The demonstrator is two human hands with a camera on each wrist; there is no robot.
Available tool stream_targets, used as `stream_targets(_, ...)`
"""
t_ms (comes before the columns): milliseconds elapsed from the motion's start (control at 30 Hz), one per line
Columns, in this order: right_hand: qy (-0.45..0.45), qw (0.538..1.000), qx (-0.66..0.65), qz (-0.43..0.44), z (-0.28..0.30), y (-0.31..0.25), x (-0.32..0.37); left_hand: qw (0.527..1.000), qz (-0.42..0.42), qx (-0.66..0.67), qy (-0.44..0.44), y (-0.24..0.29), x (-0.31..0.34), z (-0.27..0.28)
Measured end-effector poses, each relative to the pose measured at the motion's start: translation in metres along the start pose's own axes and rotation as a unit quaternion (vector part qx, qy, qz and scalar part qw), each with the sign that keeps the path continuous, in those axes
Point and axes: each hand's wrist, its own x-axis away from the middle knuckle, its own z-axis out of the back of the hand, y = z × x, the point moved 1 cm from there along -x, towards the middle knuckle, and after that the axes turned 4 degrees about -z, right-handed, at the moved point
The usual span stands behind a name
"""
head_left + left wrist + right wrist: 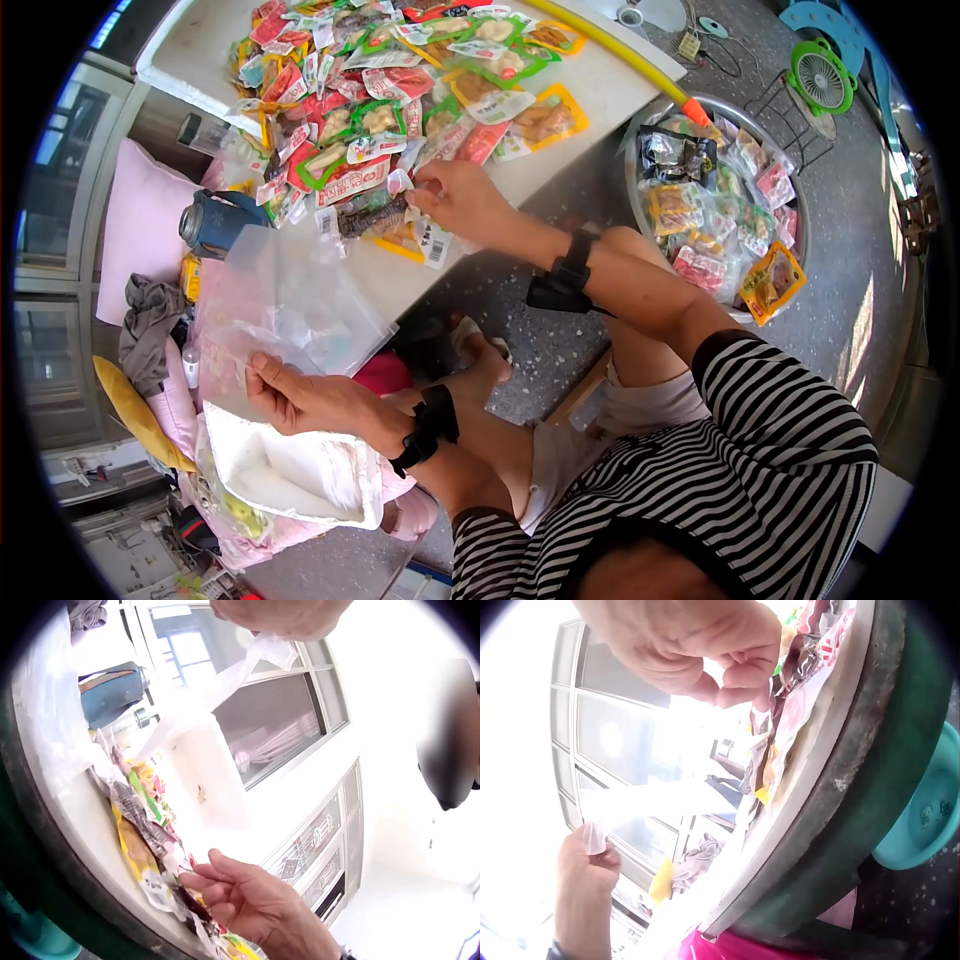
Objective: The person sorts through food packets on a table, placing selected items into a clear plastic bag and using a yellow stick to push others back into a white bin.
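My left hand pinches the edge of a clear plastic bag, which hangs spread out beside the table. In the right wrist view the left hand holds the bag up against bright window light. My right hand reaches over the near edge of a heap of small sealed food packets. Its fingers are loosely bent, with thumb and fingertips apart, right at a small white-and-pink packet. Just below lies a dark packet. In the left wrist view the right hand sits low at the packets.
A metal basin of mixed packets stands on the floor to the right. A blue flask is at the table's left side. A white foam box sits below my left hand. A yellow tube with an orange tip crosses the table's far right corner.
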Motion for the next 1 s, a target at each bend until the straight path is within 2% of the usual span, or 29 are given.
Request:
stream_targets(67, -0.019, 0.999, 0.022, -0.031, -0.005, -0.001, -0.005, 0.989, -0.107, 0.029, 0.096, 0.02, -0.014, 0.01)
stream_targets(133, -0.052, 0.996, 0.023, -0.074, -0.01, -0.004, -0.006, 0.963, -0.257, 0.013, 0.085, 0.031, -0.022, 0.019)
stream_targets(167, -0.046, 0.996, 0.015, -0.08, -0.012, -0.005, -0.007, 0.941, -0.326, -0.08, 0.043, 0.028, -0.021, 0.022)
stream_targets(200, -0.041, 0.995, 0.006, -0.086, -0.013, -0.006, -0.007, 0.926, -0.343, -0.155, -0.014, 0.016, -0.017, 0.02)
stream_targets(233, -0.035, 0.995, -0.002, -0.091, -0.016, -0.007, -0.008, 0.918, -0.336, -0.185, -0.106, 0.0, -0.014, 0.013)
stream_targets(267, -0.043, 0.994, -0.03, -0.097, -0.021, -0.002, -0.01, 0.915, -0.294, -0.195, -0.198, -0.014, -0.007, 0.002)
stream_targets(300, -0.049, 0.992, -0.058, -0.103, -0.027, 0.008, -0.013, 0.905, -0.215, -0.221, -0.292, -0.036, -0.001, -0.004)
stream_targets(333, -0.055, 0.989, -0.086, -0.11, -0.031, 0.013, -0.015, 0.921, -0.104, -0.167, -0.336, -0.066, 0.007, -0.005)
stream_targets(367, -0.064, 0.988, -0.096, -0.106, -0.031, 0.013, -0.014, 0.937, -0.043, -0.118, -0.326, -0.091, 0.015, -0.005)
stream_targets(533, -0.078, 0.985, -0.122, -0.091, -0.017, -0.003, -0.004, 0.922, -0.006, -0.177, -0.345, -0.096, 0.018, -0.005)
stream_targets(633, -0.034, 0.989, -0.142, 0.036, -0.009, -0.013, 0.005, 0.922, -0.002, -0.193, -0.335, -0.101, 0.019, -0.002)
stream_targets(733, -0.069, 0.963, -0.253, -0.059, 0.017, -0.036, 0.02, 0.923, -0.02, -0.2, -0.329, -0.103, 0.023, -0.007)
stream_targets(833, -0.081, 0.945, -0.295, -0.111, 0.036, -0.037, 0.022, 0.919, -0.024, -0.206, -0.334, -0.102, 0.027, -0.011)
stream_targets(933, -0.099, 0.938, -0.302, -0.139, 0.051, -0.047, 0.028, 0.91, -0.021, -0.236, -0.34, -0.094, 0.027, -0.016)
stream_targets(1000, -0.103, 0.94, -0.308, -0.104, 0.044, -0.04, 0.032, 0.904, -0.026, -0.258, -0.34, -0.091, 0.027, -0.018)
